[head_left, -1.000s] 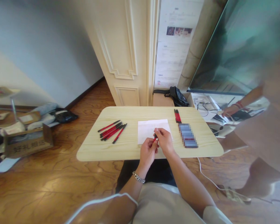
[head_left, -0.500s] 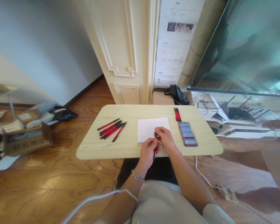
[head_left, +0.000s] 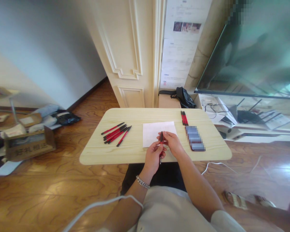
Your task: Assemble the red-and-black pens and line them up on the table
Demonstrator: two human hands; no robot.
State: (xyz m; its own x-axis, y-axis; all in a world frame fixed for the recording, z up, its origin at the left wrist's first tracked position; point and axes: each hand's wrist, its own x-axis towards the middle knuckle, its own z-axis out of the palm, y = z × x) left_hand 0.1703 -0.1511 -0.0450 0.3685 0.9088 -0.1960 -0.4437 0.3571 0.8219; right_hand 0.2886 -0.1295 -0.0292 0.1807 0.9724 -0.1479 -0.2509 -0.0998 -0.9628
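Observation:
My left hand (head_left: pixel 154 157) is wrapped around the lower part of a red and black pen (head_left: pixel 161 138), held upright over the table's front edge. My right hand (head_left: pixel 172 142) has its thumb and fingers around the upper black part of that same pen. Beneath the fingers, a white sheet of paper (head_left: pixel 149 132) lies on the pale wooden table (head_left: pixel 91 151). To the left is a loose bunch of several red and black pens (head_left: pixel 117 133). Three more pens (head_left: pixel 184 118) lie side by side at the back right.
A phone (head_left: pixel 195 138) with a blurred-out screen lies at the table's right. Behind the table sits a black bag (head_left: pixel 185 97) on a box. An open cardboard box (head_left: pixel 29 145) stands on the floor at left. Another person's sandalled foot (head_left: pixel 235 199) shows at lower right.
My right fingers have loosened a little at the pen's top, so more of its black end shows. At the right, the other person's arm and legs have shifted away.

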